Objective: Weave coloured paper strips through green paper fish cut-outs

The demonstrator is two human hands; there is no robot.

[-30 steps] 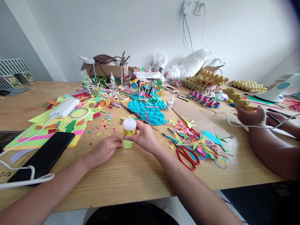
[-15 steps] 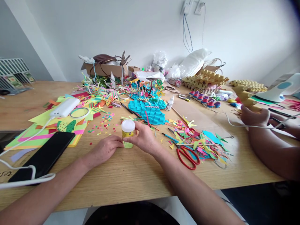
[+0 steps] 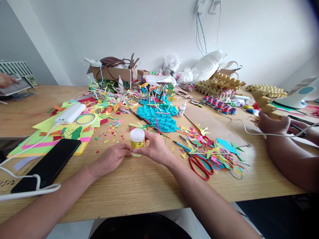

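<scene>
My right hand [image 3: 155, 148] is wrapped round a yellow glue stick [image 3: 137, 139] with a white end, held upright and pressed down on the wooden table [image 3: 139, 186]. My left hand [image 3: 112, 157] lies beside it, fingertips pinching at the base of the stick, where a small light-green paper piece is now almost hidden. Both hands are near the table's middle front.
A black phone [image 3: 47, 164] with a white cable lies front left. Red scissors [image 3: 199, 165] and coloured paper scraps [image 3: 211, 147] lie right of my hands. A blue paper model [image 3: 159, 116], a power bank [image 3: 70, 113], boxes and egg trays are further back. Another person's hands [image 3: 272, 124] hold a yellow piece at right.
The glue stick has come down onto the green paper piece, covering it. The view shifted slightly, and someone's hand appeared at the far left edge.
</scene>
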